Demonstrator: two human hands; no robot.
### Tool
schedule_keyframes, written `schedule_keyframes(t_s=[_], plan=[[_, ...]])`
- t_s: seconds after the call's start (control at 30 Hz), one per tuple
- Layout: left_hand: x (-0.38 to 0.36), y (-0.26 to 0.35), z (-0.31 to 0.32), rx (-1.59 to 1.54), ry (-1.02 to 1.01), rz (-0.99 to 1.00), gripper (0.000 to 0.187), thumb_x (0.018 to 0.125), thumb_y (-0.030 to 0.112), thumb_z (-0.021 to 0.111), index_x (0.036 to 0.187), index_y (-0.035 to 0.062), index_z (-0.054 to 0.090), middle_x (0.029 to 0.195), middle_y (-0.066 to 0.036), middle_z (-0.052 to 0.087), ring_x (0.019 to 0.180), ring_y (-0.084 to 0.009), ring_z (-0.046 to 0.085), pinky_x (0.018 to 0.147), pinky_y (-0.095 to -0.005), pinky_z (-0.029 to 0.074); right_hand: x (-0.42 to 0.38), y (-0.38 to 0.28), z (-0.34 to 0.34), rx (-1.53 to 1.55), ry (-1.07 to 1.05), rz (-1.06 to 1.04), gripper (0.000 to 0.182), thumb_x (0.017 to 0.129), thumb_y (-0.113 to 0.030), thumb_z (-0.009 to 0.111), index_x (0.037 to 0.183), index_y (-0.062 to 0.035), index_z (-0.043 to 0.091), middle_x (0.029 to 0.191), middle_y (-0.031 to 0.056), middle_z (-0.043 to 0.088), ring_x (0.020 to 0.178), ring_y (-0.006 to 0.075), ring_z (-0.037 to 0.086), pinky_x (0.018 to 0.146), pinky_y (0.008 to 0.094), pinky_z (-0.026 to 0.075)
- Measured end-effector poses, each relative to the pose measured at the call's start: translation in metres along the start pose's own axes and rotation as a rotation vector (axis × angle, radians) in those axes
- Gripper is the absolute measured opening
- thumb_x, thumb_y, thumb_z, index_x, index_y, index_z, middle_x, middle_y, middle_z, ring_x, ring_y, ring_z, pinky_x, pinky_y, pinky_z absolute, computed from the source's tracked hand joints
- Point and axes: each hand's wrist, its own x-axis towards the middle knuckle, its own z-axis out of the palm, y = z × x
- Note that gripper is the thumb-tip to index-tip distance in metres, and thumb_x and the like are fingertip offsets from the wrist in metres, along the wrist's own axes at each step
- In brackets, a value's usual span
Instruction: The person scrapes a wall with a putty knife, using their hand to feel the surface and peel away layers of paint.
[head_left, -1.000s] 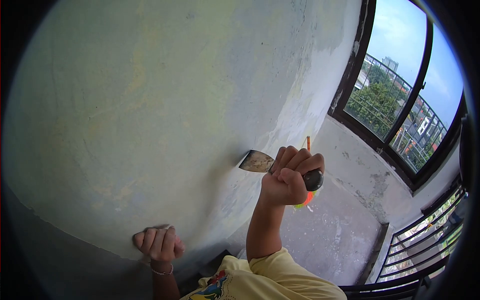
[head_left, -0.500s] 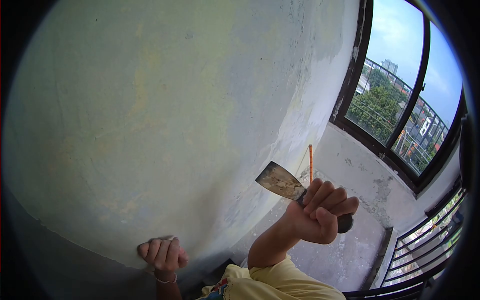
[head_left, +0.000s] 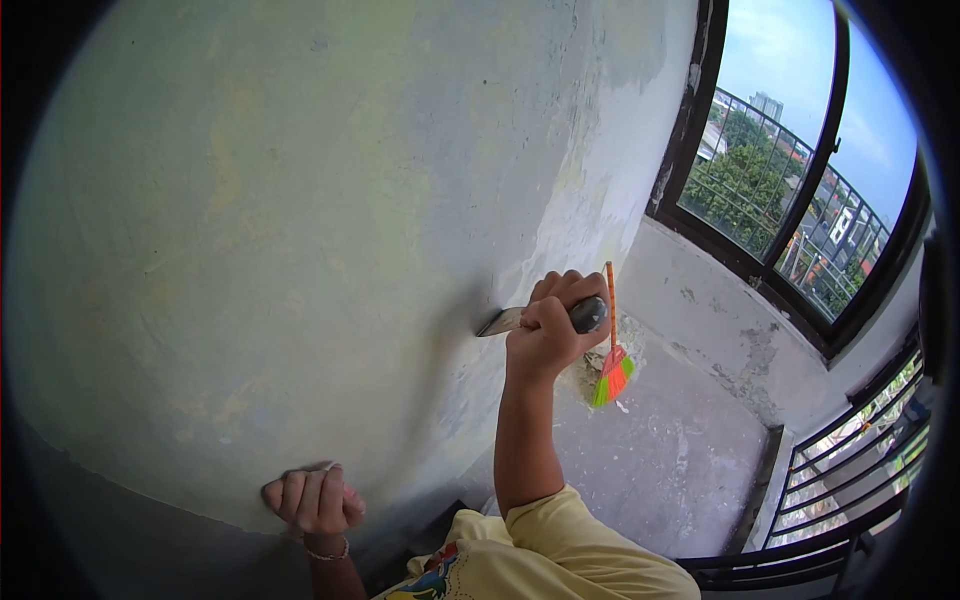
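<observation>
My right hand (head_left: 560,325) is wrapped around the dark rounded handle of a putty knife (head_left: 503,321). The end of its stained metal blade meets the wall (head_left: 330,200), which has patchy greenish and grey paint. Lower down, my left hand (head_left: 315,498), with a bracelet at the wrist, is closed with curled fingers against the wall near its lower edge. Whatever may be inside those fingers is hidden.
A broom (head_left: 612,372) with an orange stick and green-orange bristles leans in the far corner. To the right are a dark-framed window (head_left: 770,268) and a black metal railing (head_left: 840,495). White specks dot the grey floor (head_left: 690,470).
My right hand has moved up and left, bringing the putty knife from in front of the floor to the wall. The broom's bristles have come into view. My left hand stays against the wall.
</observation>
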Motion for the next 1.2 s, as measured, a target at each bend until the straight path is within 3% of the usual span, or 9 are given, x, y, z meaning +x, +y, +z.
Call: schedule_keyframes(t_s=[0.07, 0.13, 0.33, 0.47, 0.6, 0.73, 0.93, 1.07, 1.2], plan=[[0.001, 0.0, 0.001, 0.013, 0.004, -0.002, 0.03, 0.092, 0.018, 0.043, 0.075, 0.0055, 0.065, 0.062, -0.004, 0.059, 0.057, -0.0205, 0.051, 0.065, -0.0367, 0.032, 0.011, -0.043, -0.007, 0.389, 0.082, 0.14, 0.019, 0.057, 0.001, 0.043, 0.063, -0.0112, 0.03, 0.047, -0.0002, 0.03, 0.037, 0.0087, 0.017, 0.036, 0.0226, 0.023], [-0.001, 0.0, 0.003, 0.039, 0.008, -0.01, 0.029, 0.088, 0.02, 0.046, 0.072, 0.0064, 0.066, 0.061, -0.002, 0.06, 0.056, -0.0187, 0.052, 0.064, -0.0355, 0.033, 0.013, -0.062, -0.017, 0.532, 0.029, 0.035, 0.019, 0.056, 0.001, 0.043, 0.064, -0.0112, 0.031, 0.047, 0.0006, 0.03, 0.035, 0.0099, 0.021, 0.035, 0.0233, 0.023], [-0.002, 0.002, 0.001, 0.06, 0.012, -0.012, 0.028, 0.085, 0.021, 0.047, 0.069, 0.0074, 0.066, 0.061, -0.001, 0.061, 0.055, -0.0167, 0.052, 0.064, -0.0343, 0.034, 0.016, -0.041, -0.003, 0.332, 0.0, 0.139, 0.017, 0.058, 0.0, 0.045, 0.064, -0.01, 0.033, 0.048, 0.0012, 0.03, 0.037, 0.01, 0.022, 0.036, 0.0258, 0.022], [0.001, 0.001, 0.003, 0.028, 0.012, -0.015, 0.031, 0.093, 0.02, 0.044, 0.075, 0.0061, 0.065, 0.062, -0.004, 0.06, 0.056, -0.021, 0.049, 0.065, -0.0363, 0.032, 0.01, -0.07, -0.008, 0.442, 0.005, -0.026, 0.02, 0.058, -0.003, 0.047, 0.064, -0.012, 0.03, 0.047, -0.0002, 0.029, 0.037, 0.0087, 0.021, 0.036, 0.0239, 0.022], [0.002, 0.003, 0.002, 0.059, -0.028, -0.014, 0.031, 0.092, 0.02, 0.044, 0.076, 0.0059, 0.065, 0.062, -0.004, 0.06, 0.057, -0.0206, 0.051, 0.065, -0.0361, 0.032, 0.014, -0.04, 0.003, 0.293, -0.056, 0.099, 0.021, 0.058, -0.002, 0.046, 0.064, -0.0122, 0.028, 0.047, -0.0007, 0.03, 0.037, 0.0084, 0.023, 0.036, 0.0231, 0.021], [0.001, 0.0, 0.003, 0.059, -0.017, -0.02, 0.03, 0.092, 0.02, 0.045, 0.075, 0.006, 0.065, 0.062, -0.004, 0.06, 0.057, -0.0206, 0.051, 0.066, -0.0363, 0.032, 0.02, -0.065, -0.01, 0.552, -0.067, 0.039, 0.019, 0.056, 0.0, 0.046, 0.063, -0.0111, 0.032, 0.047, 0.0014, 0.035, 0.036, 0.0095, 0.024, 0.037, 0.0236, 0.027], [0.001, 0.003, 0.003, 0.061, -0.026, -0.022, 0.029, 0.091, 0.019, 0.045, 0.075, 0.0064, 0.065, 0.063, -0.004, 0.06, 0.058, -0.0205, 0.051, 0.066, -0.0364, 0.032, 0.016, -0.037, -0.001, 0.381, -0.051, 0.221, 0.02, 0.056, 0.004, 0.045, 0.063, -0.0095, 0.031, 0.05, 0.0001, 0.031, 0.038, 0.0099, 0.021, 0.036, 0.0257, 0.022], [0.003, 0.001, 0.004, 0.075, 0.027, -0.017, 0.032, 0.089, 0.023, 0.045, 0.069, 0.0079, 0.065, 0.059, 0.0, 0.06, 0.054, -0.0164, 0.049, 0.064, -0.0342, 0.031, 0.02, -0.077, -0.013, 0.525, -0.112, -0.016, 0.022, 0.058, -0.002, 0.047, 0.064, -0.0128, 0.029, 0.046, -0.0006, 0.029, 0.036, 0.0093, 0.02, 0.037, 0.0238, 0.022], [0.002, 0.002, 0.003, 0.1, 0.006, 0.002, 0.031, 0.088, 0.023, 0.046, 0.069, 0.008, 0.065, 0.059, 0.001, 0.06, 0.053, -0.0151, 0.049, 0.063, -0.0336, 0.031, 0.0, 0.0, 0.002, 0.099, -0.078, 0.312, 0.017, 0.057, 0.006, 0.042, 0.061, -0.008, 0.034, 0.058, 0.001, 0.031, 0.046, 0.0095, 0.026, 0.041, 0.028, 0.021]])
